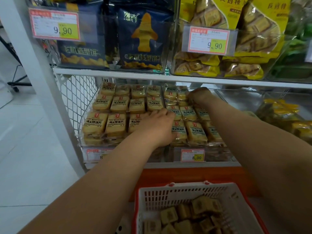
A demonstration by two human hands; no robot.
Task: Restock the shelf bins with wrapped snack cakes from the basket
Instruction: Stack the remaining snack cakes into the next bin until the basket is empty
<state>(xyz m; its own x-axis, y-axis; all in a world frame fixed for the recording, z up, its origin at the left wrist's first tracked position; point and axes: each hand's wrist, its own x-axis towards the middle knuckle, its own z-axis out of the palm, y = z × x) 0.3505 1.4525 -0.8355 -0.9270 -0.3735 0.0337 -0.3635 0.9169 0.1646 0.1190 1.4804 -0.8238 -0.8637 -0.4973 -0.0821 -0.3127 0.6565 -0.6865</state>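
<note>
Bright even light, soft focus, bowed edges

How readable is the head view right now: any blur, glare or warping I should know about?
Head view: wide-angle bending bows the white shelf post; glare washes the clear bin right of the right hand; basket cakes look soft and dim; left hand and cake labels stay legible.

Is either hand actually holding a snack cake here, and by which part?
Left hand lies flat on the front-row cakes, no grip. Right hand reaches to the back-row cakes, fingers hidden; any grip cannot be told.
</note>
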